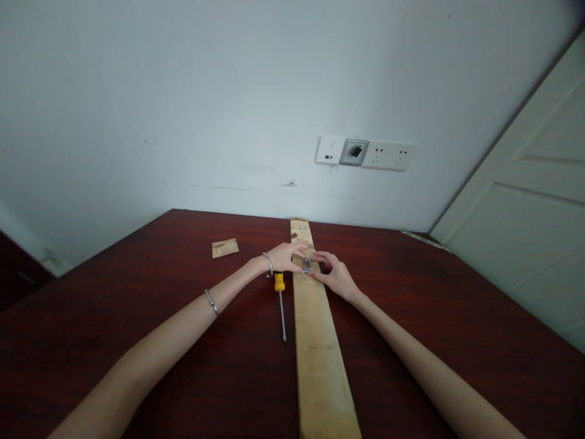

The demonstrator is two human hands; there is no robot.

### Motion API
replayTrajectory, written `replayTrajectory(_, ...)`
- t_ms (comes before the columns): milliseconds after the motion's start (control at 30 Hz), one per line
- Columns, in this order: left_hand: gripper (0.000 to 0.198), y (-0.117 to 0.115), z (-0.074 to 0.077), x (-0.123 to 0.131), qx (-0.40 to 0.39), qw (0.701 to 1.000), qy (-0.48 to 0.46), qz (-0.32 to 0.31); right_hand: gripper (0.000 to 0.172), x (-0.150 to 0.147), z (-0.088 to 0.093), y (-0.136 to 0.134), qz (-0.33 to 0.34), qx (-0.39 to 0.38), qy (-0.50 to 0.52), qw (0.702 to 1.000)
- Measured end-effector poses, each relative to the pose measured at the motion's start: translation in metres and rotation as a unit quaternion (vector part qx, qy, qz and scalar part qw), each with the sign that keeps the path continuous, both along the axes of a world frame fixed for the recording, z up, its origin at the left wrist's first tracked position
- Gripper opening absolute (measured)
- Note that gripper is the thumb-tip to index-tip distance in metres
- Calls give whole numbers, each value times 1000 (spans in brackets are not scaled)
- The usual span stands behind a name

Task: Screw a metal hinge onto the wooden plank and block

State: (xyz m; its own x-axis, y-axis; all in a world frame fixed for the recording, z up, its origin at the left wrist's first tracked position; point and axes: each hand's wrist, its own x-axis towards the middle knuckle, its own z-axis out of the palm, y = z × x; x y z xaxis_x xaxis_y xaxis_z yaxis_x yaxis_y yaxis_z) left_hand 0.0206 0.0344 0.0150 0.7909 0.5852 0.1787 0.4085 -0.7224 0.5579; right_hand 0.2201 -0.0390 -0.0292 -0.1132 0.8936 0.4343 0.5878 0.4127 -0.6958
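Note:
A long pale wooden board (317, 353) runs from the near edge towards the wall. On it, beyond its middle, sits a small silvery metal fitting (308, 264); its exact kind is too small to make out. My left hand (286, 256) curls in from the left, thumb and fingertips closed on the fitting. From the right, my right hand (337, 275) pinches the fitting's other side. A screwdriver (281, 308) lies just left of the board, yellow handle partly under my left wrist and its tip towards me.
The dark red-brown tabletop (183, 378) meets a white wall (205, 110). A small flat tan piece (225, 247) lies left of my hands. Sockets (365, 153) are set in the wall, and a pale panelled door (539, 201) stands to the right.

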Motion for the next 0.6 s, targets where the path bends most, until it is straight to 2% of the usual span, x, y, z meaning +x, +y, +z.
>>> replayTrajectory(400,74,3,-8,-3,-3,1000,-3,-10,50,1,4,-1,3,-12,19,1000)
replayTrajectory(600,80,-2,-10,1,-3,1000,-14,-4,50,-5,7,-3,11,-16,74,997)
